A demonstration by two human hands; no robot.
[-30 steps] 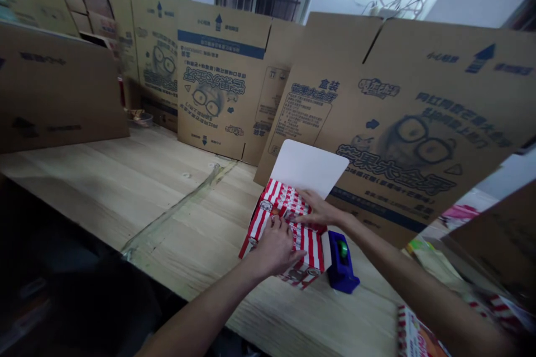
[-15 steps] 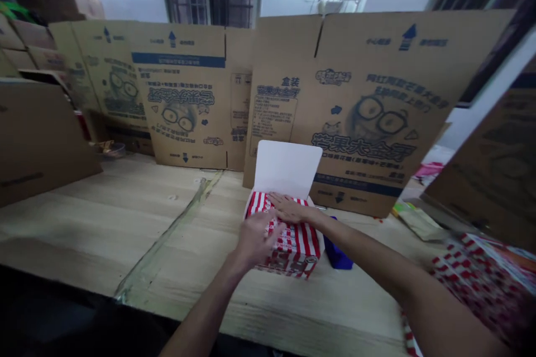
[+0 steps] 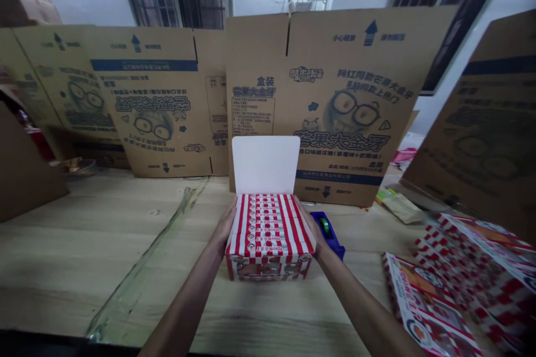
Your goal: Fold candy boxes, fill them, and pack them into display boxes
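Observation:
In the middle of the table [image 3: 184, 290] stands a carton [image 3: 268, 273] with red-and-white printing on its front. Its white lid [image 3: 266, 164] is raised at the back. Several thin red-and-white striped boxes [image 3: 268, 223] fill it in rows, their edges facing up. My left hand [image 3: 226, 226] presses against the carton's left side and my right hand [image 3: 309, 223] against its right side, gripping it between them. The fingers are partly hidden behind the carton's walls. Just right of my right hand is a blue tape dispenser [image 3: 335, 242] with a green roll.
Large printed cardboard sheets [image 3: 339, 106] stand upright along the back, with another [image 3: 481, 139] at the right. Striped boxes lie stacked [image 3: 481, 273] at the right, one flat box [image 3: 427, 304] beside them. Tape [image 3: 142, 262] runs across the table at left.
My hands have moved from the top of the striped boxes down to the carton's two sides. The carton now sits squarer to me. The view has turned rightward.

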